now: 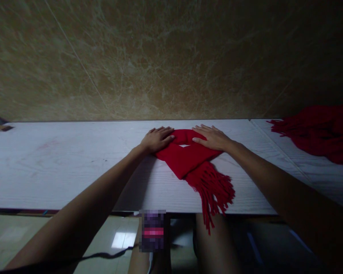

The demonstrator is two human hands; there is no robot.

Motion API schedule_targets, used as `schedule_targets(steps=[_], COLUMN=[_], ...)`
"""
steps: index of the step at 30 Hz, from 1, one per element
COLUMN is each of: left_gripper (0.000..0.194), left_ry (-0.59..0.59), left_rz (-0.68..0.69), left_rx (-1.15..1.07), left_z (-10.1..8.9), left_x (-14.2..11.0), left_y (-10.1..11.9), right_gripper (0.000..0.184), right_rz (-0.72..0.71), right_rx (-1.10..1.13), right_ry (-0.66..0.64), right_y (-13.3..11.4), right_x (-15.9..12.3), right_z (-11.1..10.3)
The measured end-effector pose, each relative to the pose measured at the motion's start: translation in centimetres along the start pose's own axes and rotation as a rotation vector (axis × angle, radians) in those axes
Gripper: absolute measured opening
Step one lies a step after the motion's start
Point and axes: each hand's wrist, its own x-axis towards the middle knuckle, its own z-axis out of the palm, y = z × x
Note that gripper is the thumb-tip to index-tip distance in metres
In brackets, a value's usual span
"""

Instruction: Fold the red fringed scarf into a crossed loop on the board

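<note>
A red scarf (185, 160) lies folded into a loop on the white wood-grain table (68, 163), its fringed end hanging over the front edge. On the loop's left side rests my left hand (159, 139), laid flat with the fingers stretched out. My right hand (213, 137) presses flat on the loop's right side, fingers spread toward the wall. A small gap in the loop between the hands shows the white tabletop.
More red fringed cloth (322, 133) is heaped at the table's right end. Behind the table rises a brown marbled wall (160, 61). A small wooden piece (1, 128) sits at the far left. Below the front edge, a blurred-out device (153, 232) with a cable rests over my legs.
</note>
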Motion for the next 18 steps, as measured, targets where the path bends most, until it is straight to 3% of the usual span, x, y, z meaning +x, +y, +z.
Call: schedule_targets(steps=[18], left_gripper=[0.061], left_ry=[0.014], left_rz=[0.002], left_rx=[0.012], left_z=[0.13], left_x=[0.07], left_y=[-0.04], right_gripper=[0.079], right_rz=[0.006], right_rx=[-0.004], right_ry=[-0.007], right_y=[-0.10], right_x=[-0.07], right_z=[-0.11])
